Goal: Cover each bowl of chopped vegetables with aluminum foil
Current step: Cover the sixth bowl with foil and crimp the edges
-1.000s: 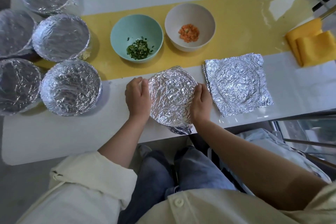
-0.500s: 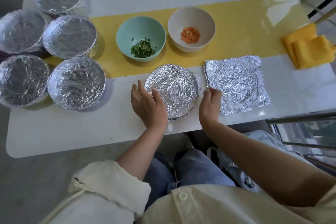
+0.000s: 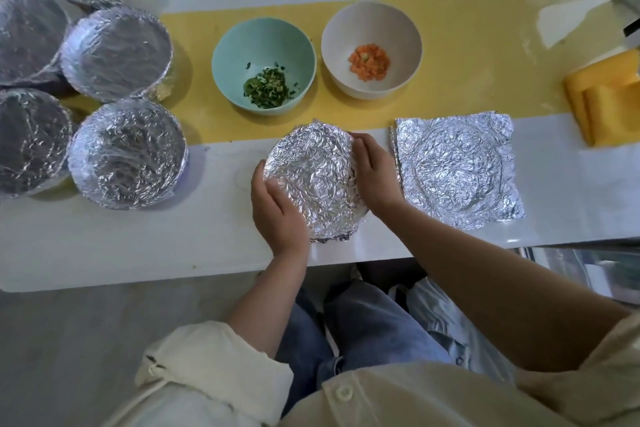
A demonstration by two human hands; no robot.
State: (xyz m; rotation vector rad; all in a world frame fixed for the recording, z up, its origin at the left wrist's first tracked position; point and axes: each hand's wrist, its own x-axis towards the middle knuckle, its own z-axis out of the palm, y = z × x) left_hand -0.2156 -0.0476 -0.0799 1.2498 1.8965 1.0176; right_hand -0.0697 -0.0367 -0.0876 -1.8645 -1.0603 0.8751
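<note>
At frame centre a round bowl wrapped in crinkled aluminum foil (image 3: 317,182) sits on the white bench (image 3: 138,246), gripped by the left hand (image 3: 278,215) and right hand (image 3: 374,177) at its rim. Right: flat foil sheets (image 3: 457,168). Above, on a yellow strip (image 3: 467,55): an uncovered mint bowl of chopped greens (image 3: 264,63) and a white bowl of diced carrot (image 3: 371,48). Left: five foil-covered bowls (image 3: 128,152).

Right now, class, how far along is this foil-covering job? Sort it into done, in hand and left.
Done: five foil-covered bowls stand grouped at the table's left. In hand: the left hand and right hand press foil around the sixth bowl at the front edge. Left: the green bowl of chopped greens and the white bowl of diced carrot are open; foil sheets wait beside.
</note>
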